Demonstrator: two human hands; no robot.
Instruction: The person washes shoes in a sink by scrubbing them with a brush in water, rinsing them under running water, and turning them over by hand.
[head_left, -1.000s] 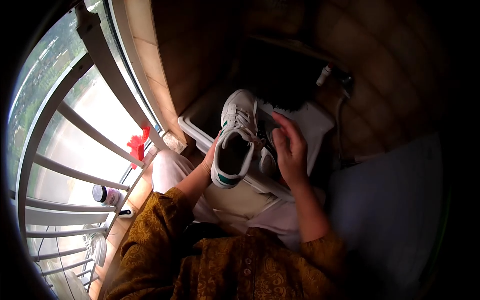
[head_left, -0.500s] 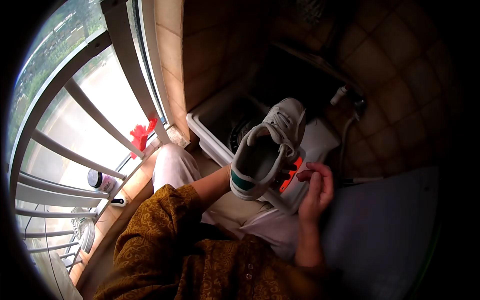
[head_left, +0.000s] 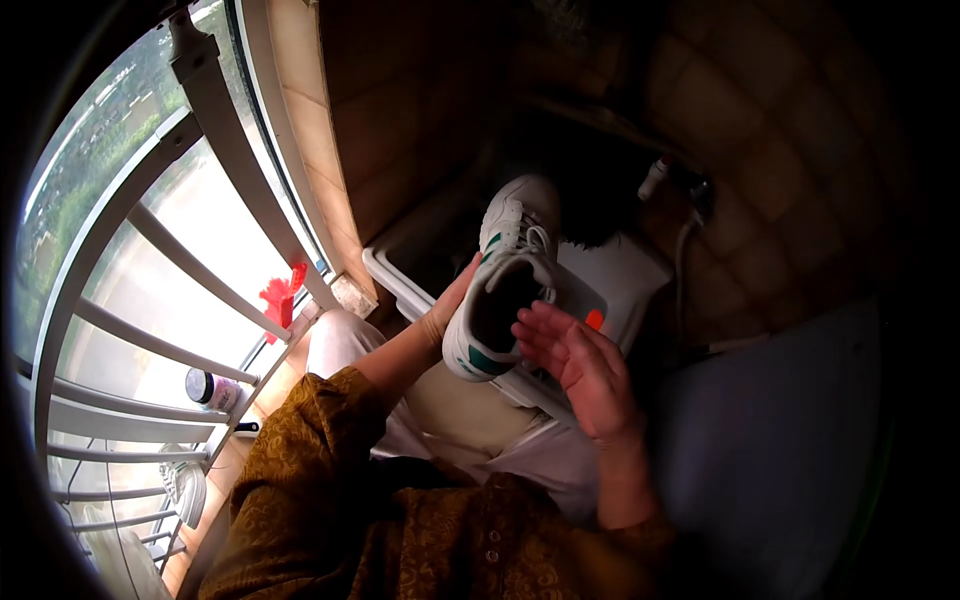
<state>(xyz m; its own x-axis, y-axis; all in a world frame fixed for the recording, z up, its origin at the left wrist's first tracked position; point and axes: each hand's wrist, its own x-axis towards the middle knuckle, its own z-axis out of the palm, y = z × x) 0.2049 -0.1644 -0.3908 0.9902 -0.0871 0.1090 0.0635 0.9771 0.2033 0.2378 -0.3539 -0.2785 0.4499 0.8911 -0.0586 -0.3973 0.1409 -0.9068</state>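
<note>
A white shoe (head_left: 535,205) with green patches and white laces is held up in front of me, its toe pointing away. My left hand (head_left: 455,300) grips it along its left side, with most of the fingers hidden by the shoe. Beside the shoe's opening, on the right, is my right hand (head_left: 580,370), its fingers stretched out and holding nothing. Behind that hand, a bit of an orange object (head_left: 595,320) shows on the white basin (head_left: 640,275).
At the left, a barred window (head_left: 150,230) has a red object (head_left: 280,298), a lidded jar (head_left: 212,388) and another shoe (head_left: 183,485) beside it. A hose (head_left: 682,265) runs down the tiled wall on the right. A grey surface (head_left: 770,430) lies at the lower right.
The shoe has turned and shifted left, now showing its green side patches. My right hand has moved left to the shoe's opening, with its fingers straighter. More of the orange object is now covered.
</note>
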